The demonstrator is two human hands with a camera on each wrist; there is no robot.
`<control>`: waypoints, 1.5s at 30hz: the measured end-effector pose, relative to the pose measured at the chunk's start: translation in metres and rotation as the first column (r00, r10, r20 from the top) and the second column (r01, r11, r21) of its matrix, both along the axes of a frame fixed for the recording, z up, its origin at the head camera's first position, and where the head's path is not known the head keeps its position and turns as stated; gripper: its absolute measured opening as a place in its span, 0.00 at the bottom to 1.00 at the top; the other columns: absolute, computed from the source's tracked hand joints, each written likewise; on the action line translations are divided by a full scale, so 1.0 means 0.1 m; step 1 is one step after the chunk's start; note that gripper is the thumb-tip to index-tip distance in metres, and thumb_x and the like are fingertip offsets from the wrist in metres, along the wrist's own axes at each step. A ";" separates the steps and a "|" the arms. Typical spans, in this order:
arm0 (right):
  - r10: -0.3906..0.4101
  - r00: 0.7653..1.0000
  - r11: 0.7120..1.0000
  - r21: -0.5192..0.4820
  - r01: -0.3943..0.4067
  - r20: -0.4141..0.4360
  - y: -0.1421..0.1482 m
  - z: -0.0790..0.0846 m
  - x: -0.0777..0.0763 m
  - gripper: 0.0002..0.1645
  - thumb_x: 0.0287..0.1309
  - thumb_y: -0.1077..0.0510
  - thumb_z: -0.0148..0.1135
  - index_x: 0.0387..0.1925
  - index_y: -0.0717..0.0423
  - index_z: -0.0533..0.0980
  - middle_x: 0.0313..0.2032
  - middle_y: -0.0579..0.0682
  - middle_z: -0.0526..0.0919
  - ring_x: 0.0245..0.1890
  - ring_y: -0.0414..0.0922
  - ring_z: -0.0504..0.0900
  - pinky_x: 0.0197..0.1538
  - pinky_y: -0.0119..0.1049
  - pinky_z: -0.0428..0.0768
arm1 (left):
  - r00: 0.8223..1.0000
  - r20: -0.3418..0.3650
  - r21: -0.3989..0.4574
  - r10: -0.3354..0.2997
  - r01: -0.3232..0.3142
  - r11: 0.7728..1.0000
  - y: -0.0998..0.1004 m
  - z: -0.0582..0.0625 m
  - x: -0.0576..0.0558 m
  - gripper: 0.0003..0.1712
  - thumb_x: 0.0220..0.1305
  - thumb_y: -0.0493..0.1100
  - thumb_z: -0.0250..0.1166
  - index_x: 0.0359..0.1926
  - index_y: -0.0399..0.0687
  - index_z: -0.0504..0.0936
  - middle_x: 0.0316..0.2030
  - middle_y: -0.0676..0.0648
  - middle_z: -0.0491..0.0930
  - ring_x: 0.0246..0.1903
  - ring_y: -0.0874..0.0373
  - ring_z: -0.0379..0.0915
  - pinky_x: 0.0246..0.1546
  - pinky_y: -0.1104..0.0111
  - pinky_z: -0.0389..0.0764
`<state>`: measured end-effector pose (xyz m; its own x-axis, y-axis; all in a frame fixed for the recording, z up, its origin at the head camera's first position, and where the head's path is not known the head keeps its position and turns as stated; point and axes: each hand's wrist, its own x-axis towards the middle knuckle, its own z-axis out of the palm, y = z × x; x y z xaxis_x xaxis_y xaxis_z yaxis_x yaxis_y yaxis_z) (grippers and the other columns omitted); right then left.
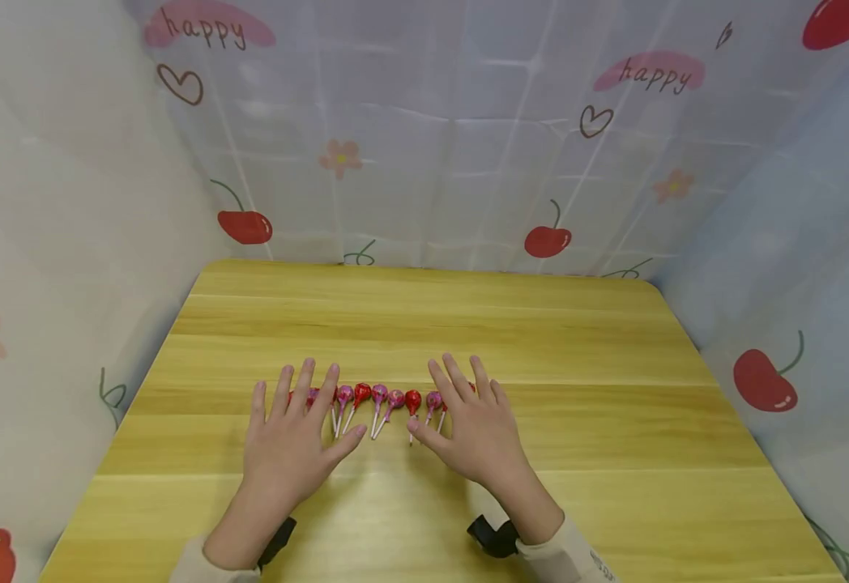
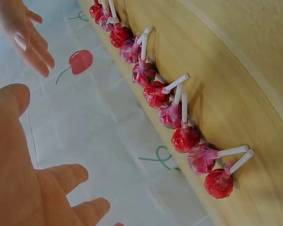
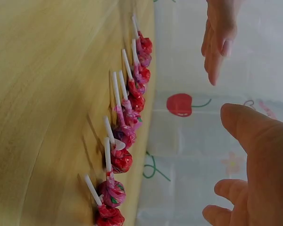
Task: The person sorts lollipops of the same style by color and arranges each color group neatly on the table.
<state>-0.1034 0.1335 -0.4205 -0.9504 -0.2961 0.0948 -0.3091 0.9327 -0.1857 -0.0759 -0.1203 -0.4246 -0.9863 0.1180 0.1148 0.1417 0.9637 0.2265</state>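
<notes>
A row of several lollipops in red and pink wrappers lies across the table, with red lollipops (image 1: 413, 401) and pink lollipops (image 1: 395, 399) mixed and their white sticks toward me. Over the row's left part my left hand (image 1: 286, 449) hovers palm down, fingers spread and holding nothing. My right hand (image 1: 479, 429) is spread in the same way over the right part. Both hands hide some of the lollipops in the head view. In the left wrist view a red lollipop (image 2: 219, 182) ends the row. The right wrist view shows a gap between the right hand (image 3: 269, 165) and the candies.
The lollipops lie on a wood-grain table (image 1: 424, 324) with rounded far corners. A pale curtain (image 1: 432, 186) printed with cherries, flowers and hearts stands behind the table and along both sides. A dark band (image 1: 493, 536) shows at the right wrist.
</notes>
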 end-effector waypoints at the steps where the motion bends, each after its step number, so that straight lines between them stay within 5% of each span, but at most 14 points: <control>1: 0.003 1.000 1.000 0.001 -0.003 0.004 0.00 0.00 0.00 0.53 0.58 0.18 0.45 0.78 0.34 0.49 0.78 0.42 0.52 0.79 0.56 0.45 0.72 0.62 0.56 | 1.000 -0.001 -0.006 -0.004 0.004 1.000 0.00 0.00 0.00 0.51 0.63 0.77 0.50 0.78 0.57 0.53 0.78 0.43 0.51 0.77 0.39 0.40 0.73 0.40 0.36; 7: 0.058 0.998 0.995 -0.076 -0.060 -0.027 0.00 -0.02 -0.08 0.55 0.53 0.21 0.58 0.76 0.41 0.57 0.74 0.43 0.64 0.76 0.56 0.56 0.69 0.61 0.64 | 0.994 -0.074 0.001 -0.086 0.086 0.996 -0.06 0.00 -0.07 0.50 0.64 0.72 0.56 0.75 0.46 0.60 0.74 0.43 0.62 0.73 0.39 0.55 0.73 0.43 0.50; 12: 0.129 0.989 0.961 -0.238 -0.142 -0.069 0.01 -0.04 -0.19 0.51 0.47 0.32 0.71 0.70 0.45 0.68 0.65 0.46 0.76 0.69 0.52 0.71 0.62 0.55 0.75 | 0.980 -0.137 0.202 -0.144 0.170 0.964 -0.19 0.03 -0.18 0.43 0.58 0.61 0.70 0.69 0.44 0.70 0.63 0.40 0.76 0.62 0.39 0.71 0.63 0.44 0.69; 20: 0.211 0.976 0.865 -0.474 -0.165 0.045 0.00 -0.06 -0.34 0.41 0.51 0.44 0.74 0.66 0.45 0.72 0.62 0.46 0.78 0.65 0.49 0.74 0.65 0.51 0.74 | 0.989 0.069 0.449 -0.129 0.084 0.889 -0.39 0.09 -0.26 0.41 0.59 0.54 0.73 0.70 0.49 0.69 0.68 0.43 0.70 0.67 0.39 0.64 0.64 0.42 0.67; 26: 0.352 0.924 0.775 -0.600 -0.198 0.150 -0.12 -0.03 -0.60 0.33 0.56 0.47 0.71 0.64 0.42 0.74 0.62 0.41 0.78 0.65 0.47 0.74 0.58 0.50 0.78 | 0.978 0.155 0.540 -0.136 0.031 0.841 -0.66 0.05 -0.43 0.38 0.60 0.49 0.73 0.70 0.52 0.69 0.68 0.45 0.70 0.64 0.42 0.65 0.60 0.42 0.69; 38: 0.499 0.816 0.807 -0.500 -0.313 0.294 -0.91 -0.10 -1.10 0.29 0.62 0.49 0.67 0.64 0.47 0.74 0.63 0.44 0.78 0.63 0.46 0.76 0.68 0.46 0.70 | 0.944 0.292 0.512 -0.154 -0.018 0.859 -0.98 -0.25 -0.70 0.32 0.63 0.46 0.70 0.66 0.49 0.72 0.63 0.43 0.74 0.59 0.44 0.69 0.57 0.47 0.73; 45: 0.486 0.815 0.840 -0.426 -0.336 0.316 -1.19 -0.30 -1.17 0.28 0.62 0.50 0.68 0.62 0.48 0.76 0.60 0.43 0.81 0.65 0.43 0.75 0.68 0.41 0.70 | 0.925 0.348 0.462 -0.151 -0.029 0.886 -1.00 -0.35 -0.79 0.27 0.64 0.47 0.69 0.63 0.47 0.76 0.59 0.44 0.78 0.54 0.45 0.73 0.56 0.50 0.74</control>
<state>-0.2208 0.0144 -0.4508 -0.7195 -0.6880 -0.0942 -0.4772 0.5884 -0.6527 -0.1550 -0.2199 -0.4598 -0.9595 0.2034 -0.1948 0.0175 0.7334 0.6796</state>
